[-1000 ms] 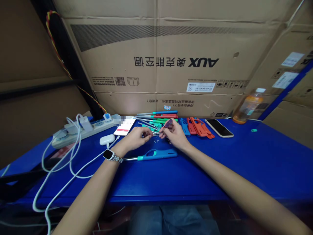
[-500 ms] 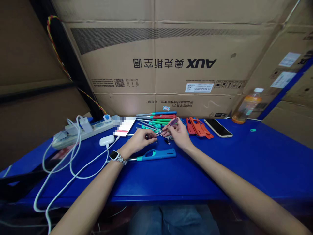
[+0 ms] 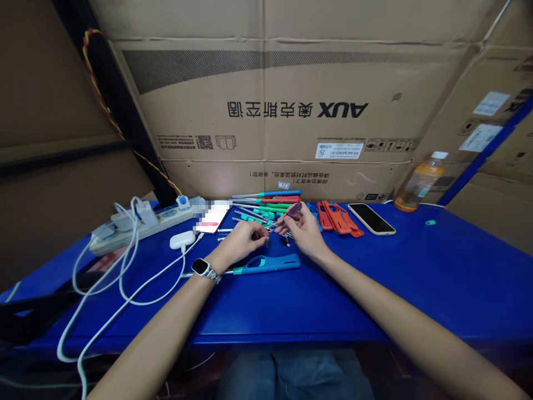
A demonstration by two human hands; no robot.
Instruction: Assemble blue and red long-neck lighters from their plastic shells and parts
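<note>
Left hand (image 3: 245, 243) curls its fingers, any hold too small to tell, while the right hand (image 3: 307, 230) grips a purple-handled tool (image 3: 293, 209) over the table (image 3: 333, 305). A blue lighter (image 3: 272, 264) lies nearer the person.

One purple-handled tool (image 3: 293, 209), one wristwatch (image 3: 201, 267), one bottle (image 3: 420, 183); overlapping red-orange casings (image 3: 336, 216), perhaps three.

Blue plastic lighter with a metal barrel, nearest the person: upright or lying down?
Lying down: the blue lighter stretches sideways along the blue tabletop, its barrel partly hidden by the left wrist.
</note>
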